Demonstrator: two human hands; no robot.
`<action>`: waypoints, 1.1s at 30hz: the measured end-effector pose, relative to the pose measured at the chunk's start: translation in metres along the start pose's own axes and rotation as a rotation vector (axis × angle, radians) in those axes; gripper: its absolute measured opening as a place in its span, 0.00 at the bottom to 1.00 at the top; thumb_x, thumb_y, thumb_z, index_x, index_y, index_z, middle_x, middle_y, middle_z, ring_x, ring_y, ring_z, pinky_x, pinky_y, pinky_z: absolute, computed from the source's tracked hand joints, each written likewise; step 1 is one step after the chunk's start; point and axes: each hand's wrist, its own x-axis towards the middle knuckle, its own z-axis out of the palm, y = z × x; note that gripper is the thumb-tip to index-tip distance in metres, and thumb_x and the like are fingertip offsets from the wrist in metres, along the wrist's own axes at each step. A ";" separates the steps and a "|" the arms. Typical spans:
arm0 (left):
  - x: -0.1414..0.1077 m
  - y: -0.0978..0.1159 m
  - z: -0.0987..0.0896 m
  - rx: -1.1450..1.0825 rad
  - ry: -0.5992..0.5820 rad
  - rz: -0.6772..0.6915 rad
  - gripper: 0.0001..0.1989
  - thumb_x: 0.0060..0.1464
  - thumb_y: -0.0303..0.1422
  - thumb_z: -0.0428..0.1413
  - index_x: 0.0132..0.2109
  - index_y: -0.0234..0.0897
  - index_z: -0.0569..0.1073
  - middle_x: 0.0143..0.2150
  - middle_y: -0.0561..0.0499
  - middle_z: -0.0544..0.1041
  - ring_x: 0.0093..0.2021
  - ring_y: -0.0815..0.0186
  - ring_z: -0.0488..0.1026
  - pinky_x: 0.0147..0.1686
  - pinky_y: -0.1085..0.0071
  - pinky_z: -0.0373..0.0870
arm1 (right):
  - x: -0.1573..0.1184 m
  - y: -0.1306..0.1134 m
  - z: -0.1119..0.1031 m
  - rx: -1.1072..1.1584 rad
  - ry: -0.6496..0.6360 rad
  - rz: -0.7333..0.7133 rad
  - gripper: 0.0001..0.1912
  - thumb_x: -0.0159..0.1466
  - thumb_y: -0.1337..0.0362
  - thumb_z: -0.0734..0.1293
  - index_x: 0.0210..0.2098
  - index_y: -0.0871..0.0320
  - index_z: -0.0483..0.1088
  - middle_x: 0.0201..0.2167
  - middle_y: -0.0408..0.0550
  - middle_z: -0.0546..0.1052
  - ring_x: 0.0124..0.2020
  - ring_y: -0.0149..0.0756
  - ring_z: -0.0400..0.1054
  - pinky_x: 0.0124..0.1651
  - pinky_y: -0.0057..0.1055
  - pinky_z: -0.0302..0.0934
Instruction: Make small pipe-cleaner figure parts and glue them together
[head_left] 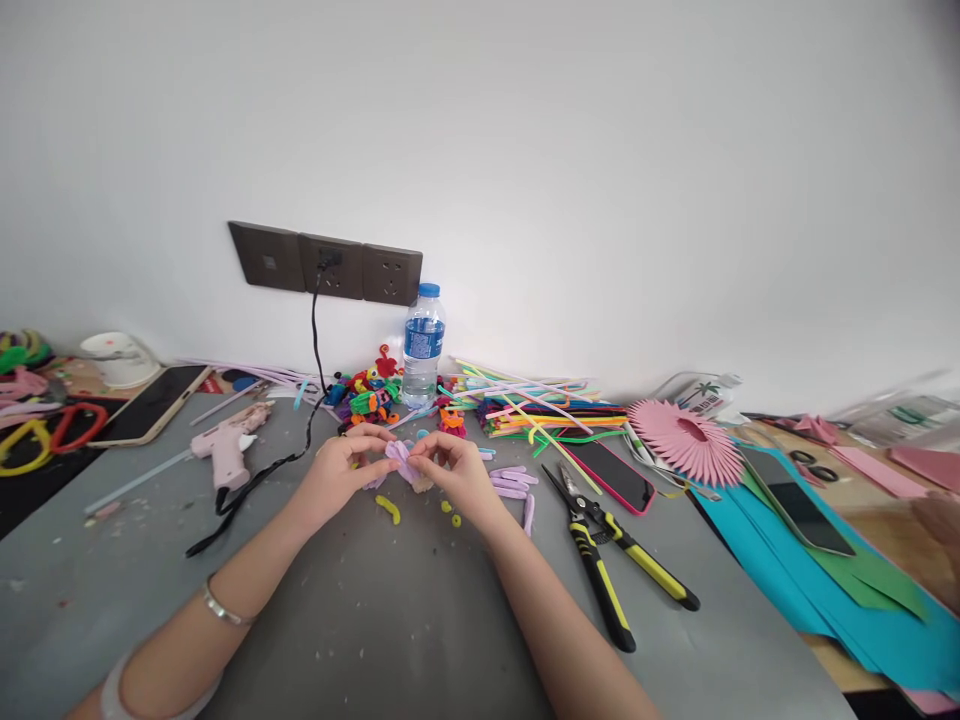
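Above the grey mat, my left hand [346, 468] and my right hand [459, 478] meet, thumbs and fingers pinching a small lavender pipe-cleaner piece [403, 458] between them. Its exact shape is partly hidden by the fingers. A little tan bit shows under it by the right fingertips. Just below the hands lie a curved yellow pipe-cleaner piece [388, 509] and small yellow curls [455, 519]. Several folded lavender pipe-cleaner pieces [511, 482] rest to the right of my right hand.
A pink glue gun [225, 447] with a black cord lies left; yellow-and-black pruning shears [609, 545] lie right. Behind stand a water bottle [424, 345], a heap of colourful pipe-cleaner figures [369, 397] and loose pipe cleaners [551, 412]. A pink-edged phone [611, 475] lies near the shears.
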 end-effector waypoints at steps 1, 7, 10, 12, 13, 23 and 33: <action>0.000 0.001 0.000 0.000 0.005 0.009 0.12 0.46 0.42 0.63 0.34 0.38 0.82 0.45 0.45 0.75 0.36 0.63 0.73 0.31 0.70 0.69 | -0.001 0.000 0.001 -0.014 0.011 -0.014 0.06 0.56 0.62 0.70 0.28 0.58 0.74 0.24 0.42 0.74 0.26 0.30 0.63 0.31 0.29 0.53; -0.001 0.003 0.000 0.007 0.031 0.040 0.10 0.47 0.40 0.62 0.31 0.38 0.81 0.44 0.45 0.75 0.37 0.63 0.73 0.33 0.70 0.68 | -0.005 -0.002 0.005 -0.087 0.048 -0.118 0.04 0.59 0.64 0.68 0.29 0.57 0.73 0.26 0.42 0.74 0.28 0.32 0.64 0.34 0.29 0.56; -0.002 0.003 0.000 0.012 0.042 0.039 0.10 0.46 0.40 0.62 0.29 0.38 0.80 0.44 0.45 0.75 0.39 0.62 0.73 0.33 0.70 0.68 | -0.006 -0.003 0.007 -0.099 0.073 -0.178 0.03 0.59 0.65 0.68 0.29 0.57 0.73 0.28 0.43 0.73 0.30 0.32 0.64 0.35 0.30 0.57; -0.003 0.002 0.001 0.020 0.050 0.051 0.10 0.47 0.40 0.62 0.27 0.37 0.78 0.44 0.46 0.75 0.41 0.61 0.73 0.36 0.69 0.68 | -0.006 -0.004 0.007 -0.112 0.079 -0.199 0.04 0.60 0.65 0.68 0.29 0.56 0.72 0.27 0.43 0.73 0.30 0.33 0.64 0.35 0.30 0.58; -0.003 0.001 0.001 0.024 0.051 0.059 0.10 0.47 0.39 0.62 0.26 0.37 0.77 0.44 0.46 0.75 0.42 0.60 0.73 0.37 0.69 0.68 | -0.006 -0.004 0.007 -0.123 0.078 -0.207 0.04 0.60 0.65 0.68 0.29 0.56 0.72 0.27 0.43 0.73 0.30 0.33 0.64 0.36 0.31 0.58; -0.005 0.008 0.004 0.022 0.090 0.106 0.11 0.47 0.38 0.62 0.23 0.38 0.74 0.43 0.46 0.76 0.46 0.58 0.73 0.41 0.67 0.69 | -0.010 -0.004 0.010 -0.193 0.098 -0.287 0.04 0.62 0.66 0.68 0.29 0.56 0.72 0.27 0.43 0.73 0.32 0.35 0.64 0.38 0.32 0.56; -0.008 0.007 0.005 0.105 0.164 0.203 0.11 0.49 0.41 0.63 0.24 0.41 0.78 0.50 0.46 0.75 0.52 0.56 0.70 0.53 0.60 0.69 | -0.011 -0.006 0.008 -0.191 0.065 -0.332 0.05 0.64 0.65 0.67 0.30 0.56 0.72 0.30 0.45 0.73 0.34 0.37 0.66 0.41 0.34 0.57</action>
